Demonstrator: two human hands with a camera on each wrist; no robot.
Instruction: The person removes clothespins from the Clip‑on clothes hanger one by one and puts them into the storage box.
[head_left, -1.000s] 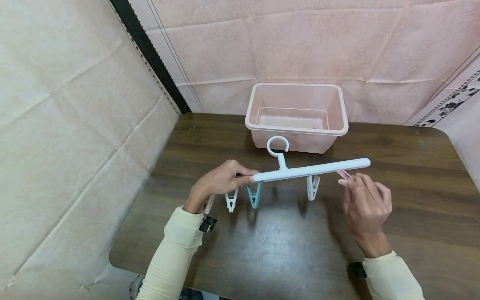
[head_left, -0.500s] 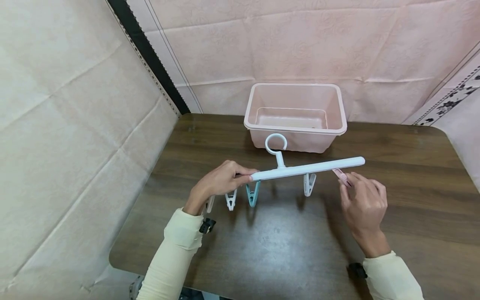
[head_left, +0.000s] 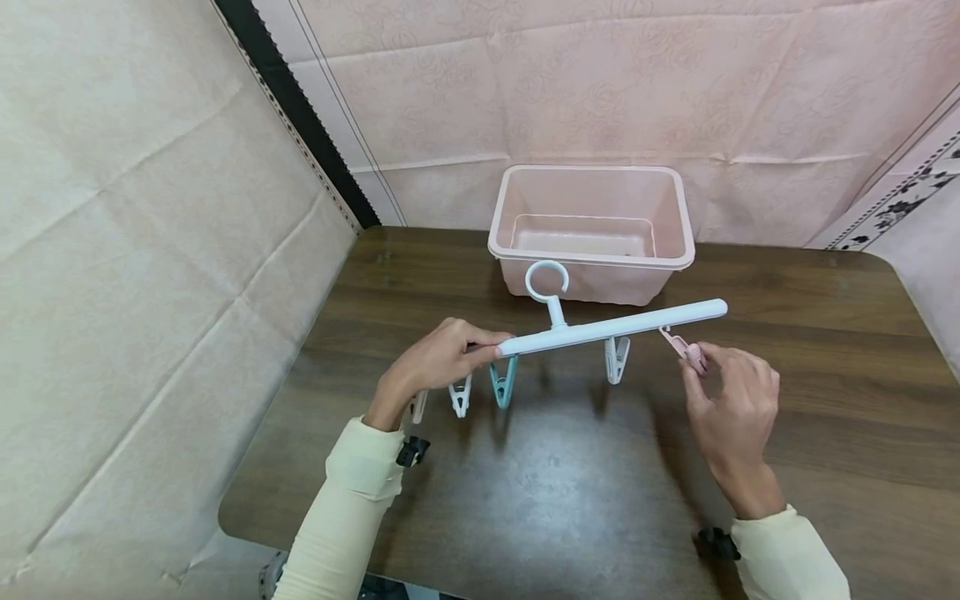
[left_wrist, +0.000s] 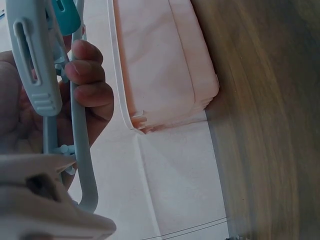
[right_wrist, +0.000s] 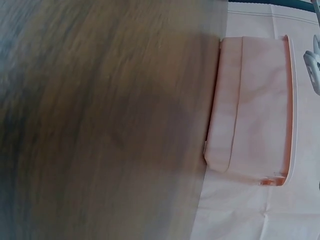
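A pale blue clip hanger (head_left: 615, 327) is held above the table, its bar tilted up to the right and its hook pointing up. My left hand (head_left: 442, 358) grips the bar's left part; in the left wrist view its fingers (left_wrist: 86, 72) curl round the frame. My right hand (head_left: 738, 408) pinches a pink clip (head_left: 681, 345) just under the bar's right part; the clip's upper end meets the bar. A teal clip (head_left: 504, 383), a white clip (head_left: 617, 360) and other pale clips hang from the bar. The right wrist view shows a pale clip (right_wrist: 313, 70) but not my right hand.
A pink plastic basin (head_left: 592, 260) stands at the back of the brown wooden table (head_left: 570, 467), behind the hanger's hook. Pale cloth (head_left: 637, 83) hangs behind the table and along its left side.
The hanger has shifted slightly left and away, its right end rising. My right hand still pinches the pink clip, which now slants more downward to the right. My left hand stays nearly in place.
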